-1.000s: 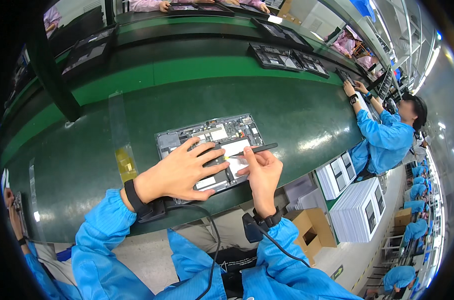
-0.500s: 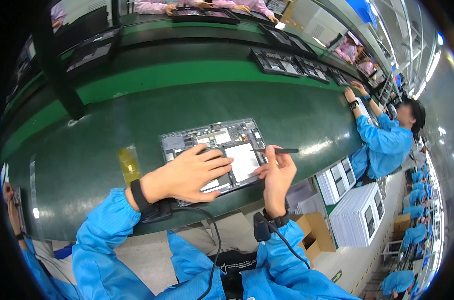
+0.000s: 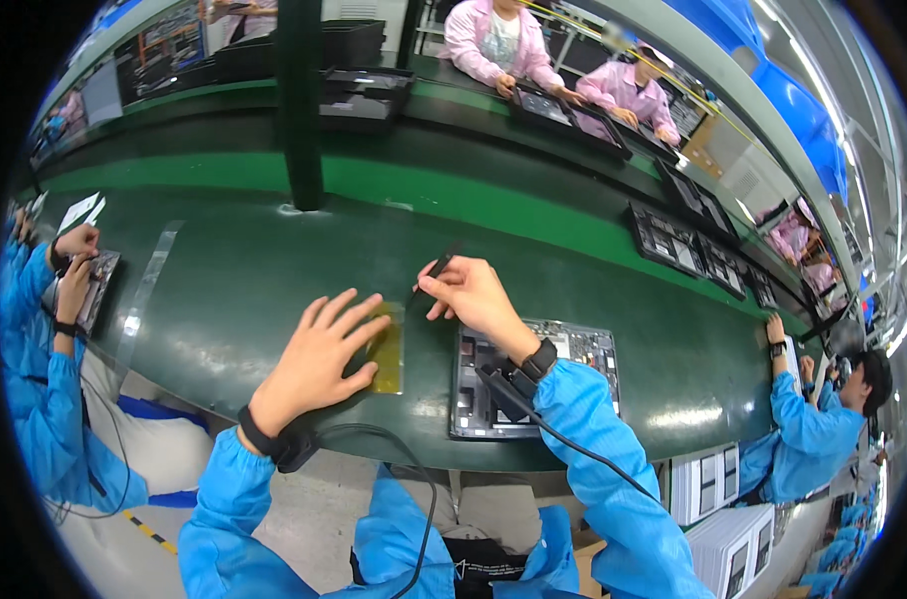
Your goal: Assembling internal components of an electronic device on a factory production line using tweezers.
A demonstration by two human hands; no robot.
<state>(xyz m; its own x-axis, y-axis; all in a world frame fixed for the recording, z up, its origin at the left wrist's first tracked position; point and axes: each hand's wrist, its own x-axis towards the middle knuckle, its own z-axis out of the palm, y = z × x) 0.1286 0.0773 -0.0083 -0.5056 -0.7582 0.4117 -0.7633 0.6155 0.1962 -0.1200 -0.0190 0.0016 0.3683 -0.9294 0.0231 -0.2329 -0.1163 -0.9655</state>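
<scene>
My left hand (image 3: 319,357) lies flat with fingers spread on a yellow translucent sheet (image 3: 388,351) on the green conveyor belt (image 3: 274,270). My right hand (image 3: 470,293) reaches across above the sheet and pinches a thin black tool (image 3: 433,270) between thumb and fingers. An opened grey tablet chassis (image 3: 573,349) with exposed boards lies on the belt under my right forearm, to the right of the sheet. Both wrists wear black straps with cords.
A dark post (image 3: 299,100) stands at the belt's far side. A person in blue (image 3: 54,339) works on a device at my left, another in blue (image 3: 823,409) at my right. People in pink (image 3: 503,45) sit opposite by black trays (image 3: 663,240). White stacked boxes (image 3: 733,539) sit lower right.
Both hands have left the tablet chassis and moved left. My left hand now presses on the yellow sheet, and my right hand carries the black tool over to it.
</scene>
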